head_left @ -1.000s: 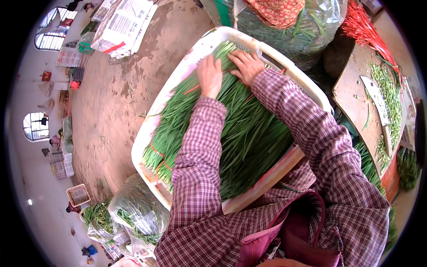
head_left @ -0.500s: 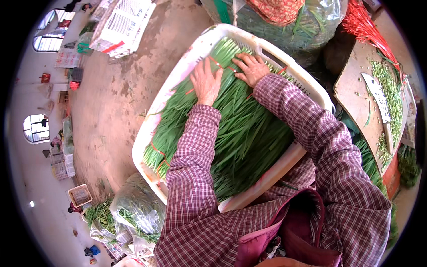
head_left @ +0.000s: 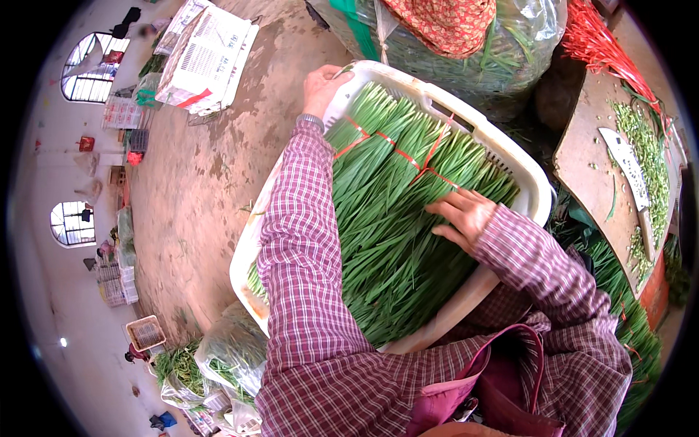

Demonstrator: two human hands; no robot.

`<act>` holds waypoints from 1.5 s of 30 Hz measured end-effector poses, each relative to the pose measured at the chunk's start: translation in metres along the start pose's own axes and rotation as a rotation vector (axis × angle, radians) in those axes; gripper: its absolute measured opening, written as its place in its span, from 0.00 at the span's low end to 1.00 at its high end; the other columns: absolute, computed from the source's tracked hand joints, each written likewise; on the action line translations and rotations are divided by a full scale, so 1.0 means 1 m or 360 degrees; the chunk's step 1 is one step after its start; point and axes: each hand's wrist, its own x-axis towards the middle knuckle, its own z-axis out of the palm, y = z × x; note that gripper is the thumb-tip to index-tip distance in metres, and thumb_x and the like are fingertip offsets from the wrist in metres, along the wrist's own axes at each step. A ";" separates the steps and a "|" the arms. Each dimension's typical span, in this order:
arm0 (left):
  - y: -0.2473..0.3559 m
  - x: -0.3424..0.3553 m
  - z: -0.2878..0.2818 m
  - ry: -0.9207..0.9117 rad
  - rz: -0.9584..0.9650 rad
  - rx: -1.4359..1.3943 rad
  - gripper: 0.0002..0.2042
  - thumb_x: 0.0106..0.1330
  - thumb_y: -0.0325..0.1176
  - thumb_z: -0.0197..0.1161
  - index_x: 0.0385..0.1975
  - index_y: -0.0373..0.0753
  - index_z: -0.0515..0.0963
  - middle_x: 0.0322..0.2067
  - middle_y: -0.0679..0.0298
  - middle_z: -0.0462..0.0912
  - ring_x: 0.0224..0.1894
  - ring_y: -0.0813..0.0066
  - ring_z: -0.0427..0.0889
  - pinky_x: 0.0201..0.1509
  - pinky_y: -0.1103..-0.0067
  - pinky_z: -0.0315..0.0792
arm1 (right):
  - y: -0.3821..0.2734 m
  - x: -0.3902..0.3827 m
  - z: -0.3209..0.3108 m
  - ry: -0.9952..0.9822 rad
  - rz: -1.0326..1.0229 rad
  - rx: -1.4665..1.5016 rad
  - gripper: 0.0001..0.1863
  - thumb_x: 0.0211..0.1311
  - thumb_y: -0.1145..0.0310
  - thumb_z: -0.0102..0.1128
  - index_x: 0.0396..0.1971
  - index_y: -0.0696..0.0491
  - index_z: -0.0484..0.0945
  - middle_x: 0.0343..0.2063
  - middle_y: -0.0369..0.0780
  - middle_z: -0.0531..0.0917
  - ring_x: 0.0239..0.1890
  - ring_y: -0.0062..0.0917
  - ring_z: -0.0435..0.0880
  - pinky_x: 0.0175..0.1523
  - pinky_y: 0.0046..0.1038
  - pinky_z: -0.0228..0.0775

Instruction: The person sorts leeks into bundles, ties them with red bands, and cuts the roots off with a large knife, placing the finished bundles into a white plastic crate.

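While the big clear bag of greens (head_left: 466,65) crowds the far side, white plastic crate (head_left: 510,171) sits tilted across the person's lap, long axis running near-left to far-right, packed full with bundled green chives (head_left: 393,218) tied by thin red bands (head_left: 408,156). Concrete floor (head_left: 196,189) lies left; wooden chopping board (head_left: 597,167) with a cleaver (head_left: 626,164) and cut scraps sits right. Left hand (head_left: 324,84) is at the far-left corner of the crate, fingers curled over the rim, gripping it. Right hand (head_left: 462,215) lies flat on the chives near the right rim, fingers extended and slightly spread, pressing down, gripping nothing. Risks, as judged: the crate looks heaped and only resting on the lap, so a one-corner pull could tip it left and spill bundles onto the dirty floor; pressing hard may bruise or snap the leaves; a sliding palm could snag a red band and loosen a bundle; the cleaver edge is near the right elbow, so a wide swing could catch it.
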 end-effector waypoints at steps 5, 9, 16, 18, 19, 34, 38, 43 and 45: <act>0.010 0.005 0.003 -0.0085 0.0056 -0.0303 0.17 0.52 0.34 0.75 0.41 0.36 0.81 0.34 0.61 0.84 0.32 0.78 0.82 0.35 0.81 0.75 | -0.012 -0.048 -0.004 0.0071 0.0231 0.0033 0.17 0.58 0.64 0.63 0.44 0.57 0.77 0.30 0.42 0.81 0.35 0.36 0.83 0.46 0.34 0.77; 0.000 0.011 -0.007 -0.0180 -0.0098 -0.0653 0.14 0.52 0.32 0.75 0.36 0.35 0.82 0.31 0.61 0.85 0.31 0.78 0.82 0.34 0.81 0.75 | -0.017 -0.055 0.005 0.0160 0.0272 -0.0038 0.16 0.53 0.64 0.66 0.39 0.55 0.79 0.26 0.41 0.81 0.30 0.34 0.84 0.39 0.33 0.77; -0.007 0.018 -0.026 0.1053 0.0603 0.1473 0.24 0.42 0.50 0.78 0.31 0.39 0.78 0.31 0.61 0.81 0.37 0.65 0.80 0.39 0.68 0.75 | -0.017 -0.059 0.001 0.0322 0.0315 -0.0027 0.12 0.52 0.69 0.67 0.36 0.56 0.78 0.24 0.41 0.80 0.28 0.33 0.83 0.35 0.31 0.77; -0.023 0.026 -0.074 0.1369 0.0592 0.1783 0.30 0.36 0.58 0.78 0.31 0.42 0.75 0.34 0.59 0.78 0.43 0.59 0.77 0.43 0.57 0.72 | -0.019 -0.055 -0.001 0.0323 0.0273 -0.0013 0.11 0.53 0.69 0.67 0.35 0.56 0.78 0.24 0.41 0.79 0.27 0.34 0.83 0.34 0.31 0.77; -0.031 0.026 -0.089 0.1332 0.0547 0.1770 0.30 0.37 0.62 0.75 0.30 0.43 0.77 0.36 0.59 0.77 0.43 0.59 0.76 0.43 0.54 0.70 | -0.019 -0.056 0.000 0.0314 0.0278 -0.0015 0.11 0.53 0.69 0.66 0.35 0.56 0.78 0.23 0.41 0.79 0.26 0.34 0.82 0.34 0.32 0.77; 0.015 -0.102 -0.011 0.0438 0.0474 0.0685 0.29 0.63 0.43 0.61 0.58 0.26 0.67 0.56 0.40 0.70 0.59 0.47 0.68 0.66 0.63 0.60 | -0.012 -0.066 -0.001 0.0419 0.0320 -0.0029 0.10 0.59 0.69 0.61 0.40 0.55 0.78 0.31 0.42 0.81 0.35 0.34 0.83 0.41 0.30 0.79; 0.054 -0.268 0.082 -0.0312 0.0859 0.0906 0.36 0.63 0.45 0.61 0.67 0.34 0.56 0.64 0.46 0.62 0.69 0.48 0.57 0.70 0.56 0.49 | 0.001 -0.047 0.010 0.0391 0.0362 -0.0130 0.25 0.63 0.58 0.58 0.56 0.55 0.70 0.47 0.47 0.78 0.49 0.39 0.79 0.56 0.36 0.71; 0.021 -0.342 0.102 -0.0300 0.0628 0.0888 0.39 0.67 0.48 0.56 0.71 0.36 0.47 0.69 0.49 0.54 0.72 0.48 0.47 0.72 0.51 0.40 | 0.052 0.036 0.015 0.0318 0.0617 0.0046 0.33 0.64 0.46 0.54 0.61 0.53 0.66 0.56 0.51 0.74 0.60 0.44 0.72 0.65 0.40 0.63; 0.003 -0.345 0.109 -0.0181 0.0640 0.1033 0.40 0.65 0.47 0.58 0.71 0.36 0.47 0.69 0.50 0.54 0.72 0.47 0.47 0.71 0.50 0.40 | 0.085 0.060 0.013 -0.0058 0.0950 -0.0079 0.39 0.61 0.40 0.54 0.65 0.51 0.61 0.60 0.50 0.70 0.64 0.42 0.68 0.68 0.38 0.58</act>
